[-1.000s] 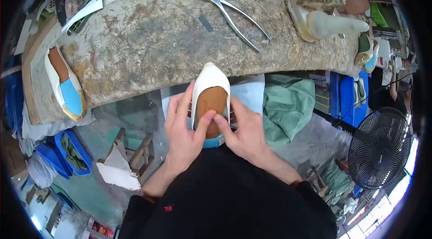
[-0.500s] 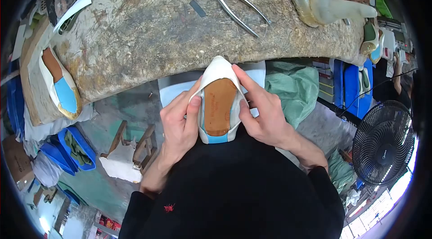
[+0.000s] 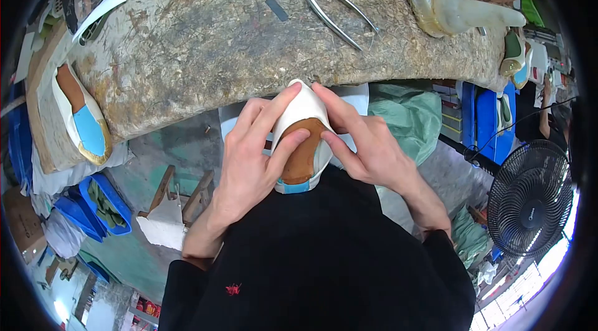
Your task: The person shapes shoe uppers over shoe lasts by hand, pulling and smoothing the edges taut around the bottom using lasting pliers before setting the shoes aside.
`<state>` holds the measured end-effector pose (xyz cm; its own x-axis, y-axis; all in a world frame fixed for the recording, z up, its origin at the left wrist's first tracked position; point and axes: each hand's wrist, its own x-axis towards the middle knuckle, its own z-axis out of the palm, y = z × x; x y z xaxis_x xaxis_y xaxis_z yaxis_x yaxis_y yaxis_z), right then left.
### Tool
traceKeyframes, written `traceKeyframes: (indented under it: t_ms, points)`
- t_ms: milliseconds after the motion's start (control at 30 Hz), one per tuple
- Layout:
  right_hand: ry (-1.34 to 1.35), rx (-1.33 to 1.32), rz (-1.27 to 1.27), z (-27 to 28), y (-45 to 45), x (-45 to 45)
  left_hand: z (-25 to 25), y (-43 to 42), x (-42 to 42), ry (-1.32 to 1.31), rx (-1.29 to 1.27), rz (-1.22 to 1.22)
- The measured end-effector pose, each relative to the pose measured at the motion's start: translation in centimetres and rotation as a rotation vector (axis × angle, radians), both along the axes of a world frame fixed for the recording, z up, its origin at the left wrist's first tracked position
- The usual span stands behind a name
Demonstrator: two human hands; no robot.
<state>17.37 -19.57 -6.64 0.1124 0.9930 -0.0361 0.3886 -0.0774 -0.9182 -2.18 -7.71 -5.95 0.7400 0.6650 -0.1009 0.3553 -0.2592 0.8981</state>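
Between my hands is a white shoe upper with a brown insole and a light-blue patch at its heel end. Its toe points away from me, towards the bench edge. My left hand is closed on the shoe's left side, with the thumb over the insole and the index finger near the toe. On the other side my right hand grips the shoe, thumb at the opening's edge and index finger by the toe. The fingers beneath the shoe are hidden.
On the worn workbench lie lasting pincers and a small grey strip. Another white shoe rests at the left edge. A black fan stands at the right. Green sacking and a blue crate are below.
My left hand has moved up over the shoe, its thumb now across the insole and its index finger near the toe. My right thumb has shifted to the opening's edge. The shoe has tilted slightly.
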Motion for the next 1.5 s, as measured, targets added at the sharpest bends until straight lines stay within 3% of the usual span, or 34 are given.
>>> traceKeyframes:
  t_ms: [167, 300, 400, 467, 533, 567, 700, 833, 1033, 1167, 1367, 1500]
  points:
    - [-0.249, 0.078, 0.127, -0.1, 0.5, 0.4, 0.0, 0.6, -0.3, 0.002, -0.119, 0.003]
    - [-0.282, 0.027, 0.168, 0.2, 0.6, 0.3, -0.4, 0.8, -0.8, 0.005, -0.242, -0.006]
    - [-0.141, -0.009, 0.164, 0.3, 0.6, 0.6, -0.2, 0.7, -0.7, 0.018, -0.195, -0.040]
    - [-0.169, -0.152, 0.132, 1.6, 0.6, 0.4, -0.2, 1.2, -0.3, 0.008, -0.203, -0.042]
    - [-0.259, -0.019, 0.127, 2.5, 1.3, 0.2, -0.8, 2.3, -0.2, -0.142, 0.208, -0.160]
    - [-0.349, 0.119, 0.128, 2.8, 1.8, 0.3, -0.5, 2.7, -0.2, -0.158, 0.188, -0.175]
    - [-0.260, 0.087, 0.091, 4.2, 2.3, -0.1, 0.7, 5.1, -0.1, -0.174, 0.164, -0.221]
    - [-0.383, 0.113, 0.026, 3.6, 2.8, -0.6, 2.7, 7.1, 1.1, -0.151, 0.371, -0.419]
    - [-0.470, -0.056, 0.208, 5.6, 3.7, 0.4, 4.9, 6.8, 1.6, 0.053, 0.615, -0.548]
    - [-0.578, 0.194, 0.097, 3.6, 3.2, -0.4, 4.4, 7.2, 2.1, -0.015, 0.891, -0.661]
    - [-0.602, 0.250, -0.025, 2.1, 2.5, -1.2, 4.1, 7.4, 3.0, -0.079, 0.896, -0.719]
    - [-0.408, 0.227, -0.195, 1.1, 2.2, -2.1, 3.9, 7.1, 3.0, -0.058, 0.871, -0.685]
